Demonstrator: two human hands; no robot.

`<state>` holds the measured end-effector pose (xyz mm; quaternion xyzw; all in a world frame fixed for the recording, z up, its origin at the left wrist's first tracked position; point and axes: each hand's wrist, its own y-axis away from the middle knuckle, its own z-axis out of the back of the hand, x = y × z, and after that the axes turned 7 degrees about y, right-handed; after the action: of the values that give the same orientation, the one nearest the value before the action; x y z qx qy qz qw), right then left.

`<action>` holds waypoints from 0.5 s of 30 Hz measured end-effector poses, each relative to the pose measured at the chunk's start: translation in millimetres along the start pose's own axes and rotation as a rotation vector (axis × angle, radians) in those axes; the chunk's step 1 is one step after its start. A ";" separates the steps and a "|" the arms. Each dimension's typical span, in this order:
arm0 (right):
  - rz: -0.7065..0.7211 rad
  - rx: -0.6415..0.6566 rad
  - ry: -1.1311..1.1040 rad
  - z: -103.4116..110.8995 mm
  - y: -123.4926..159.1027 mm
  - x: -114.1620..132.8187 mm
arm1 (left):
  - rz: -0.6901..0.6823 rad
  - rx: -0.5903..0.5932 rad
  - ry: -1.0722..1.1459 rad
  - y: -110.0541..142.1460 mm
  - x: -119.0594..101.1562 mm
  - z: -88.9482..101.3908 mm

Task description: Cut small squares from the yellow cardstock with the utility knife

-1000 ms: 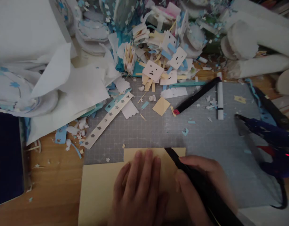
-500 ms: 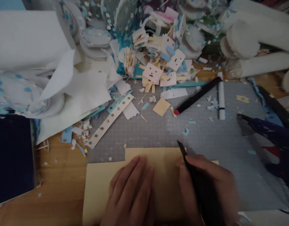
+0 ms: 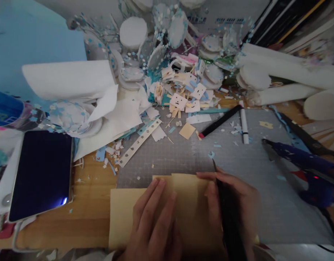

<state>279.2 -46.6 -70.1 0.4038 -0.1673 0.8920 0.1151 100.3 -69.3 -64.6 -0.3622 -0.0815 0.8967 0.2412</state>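
Observation:
My left hand (image 3: 152,221) lies on a pale yellow paper sheet (image 3: 124,206) with its fingers stretched out, holding nothing. Over the sheet, a smaller yellow paper piece (image 3: 191,192) sits slightly askew, its left edge beside my left fingertips. A black utility knife (image 3: 229,208), blade tip pointing away from me, is gripped in my right hand (image 3: 245,197). The fingertips of that same hand touch the upper right edge of the smaller piece. Both papers rest on a grey cutting mat (image 3: 275,203), and their near edges are partly hidden by my hands.
Behind the mat is a pile of small paper figures with drawn faces (image 3: 179,101). A punched paper strip (image 3: 139,143), a black marker (image 3: 219,121) and a white marker (image 3: 244,125) lie on it. A blue glue gun (image 3: 305,159) stands right; a dark-screened tablet (image 3: 43,170) lies left.
The camera view has shifted, showing more of the table's left and back. The smaller paper piece now sits tilted, with my right fingertips on its top edge. The knife remains in my right hand.

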 end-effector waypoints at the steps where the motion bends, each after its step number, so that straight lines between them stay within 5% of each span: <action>1: 0.030 -0.009 -0.010 0.1 -0.3 3.2 | 0.020 -0.023 -0.020 0.4 -1.3 -0.3; 6: 0.133 -0.018 0.041 0.5 -0.5 4.1 | 0.016 -0.044 -0.035 -1.1 -1.4 -6.5; 15: 0.120 0.152 0.233 0.3 8.6 -32.3 | -0.010 0.156 -0.167 -8.5 2.8 -8.1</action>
<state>297.4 -56.9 -96.1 0.2945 -0.1086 0.9482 0.0494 107.3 -60.7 -69.4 -0.2659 -0.0328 0.9262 0.2653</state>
